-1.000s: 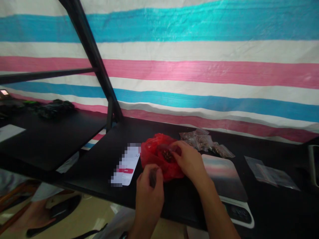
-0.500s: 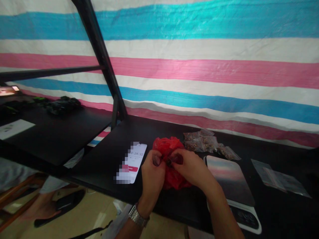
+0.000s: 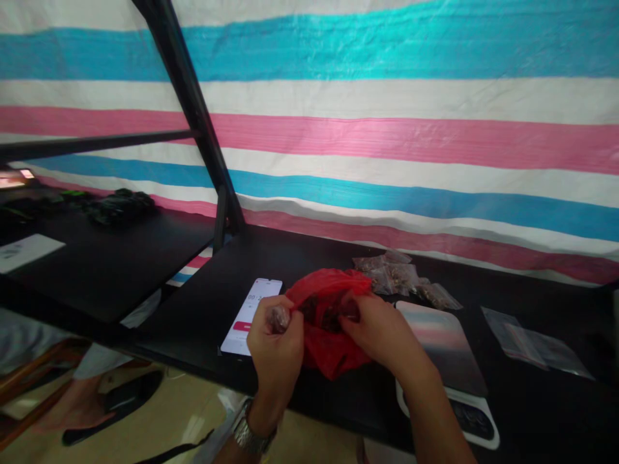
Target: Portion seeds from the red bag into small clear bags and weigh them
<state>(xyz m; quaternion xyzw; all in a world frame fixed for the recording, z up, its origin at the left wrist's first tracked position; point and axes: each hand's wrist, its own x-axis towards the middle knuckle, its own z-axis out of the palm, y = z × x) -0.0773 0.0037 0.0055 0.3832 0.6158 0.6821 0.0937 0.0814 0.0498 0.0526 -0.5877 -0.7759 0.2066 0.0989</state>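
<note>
A thin red plastic bag (image 3: 333,357) rests on the black table with its mouth pulled apart, and dark contents (image 3: 330,317) show inside. My left hand (image 3: 275,345) is closed on the bag's left rim. A crumpled bit of clear plastic (image 3: 279,318) pokes out of that fist. On the other side, my right hand (image 3: 382,328) has its fingers curled round the right edge of the opening; the fingertips are partly hidden in the bag. Just right of that wrist lies a white kitchen scale (image 3: 442,351) with a metal plate, nothing on it.
A phone (image 3: 240,328) showing a timer lies left of the bag, partly behind my left hand. Several small zip bags with brown bits (image 3: 396,276) lie behind the scale. Flat clear zip bags (image 3: 527,341) are to the right. A black metal frame (image 3: 193,116) stands at left.
My hands have moved apart, the left one leftward, and the red bag's gathered mouth is now spread open. Its dark contents have come into view.
</note>
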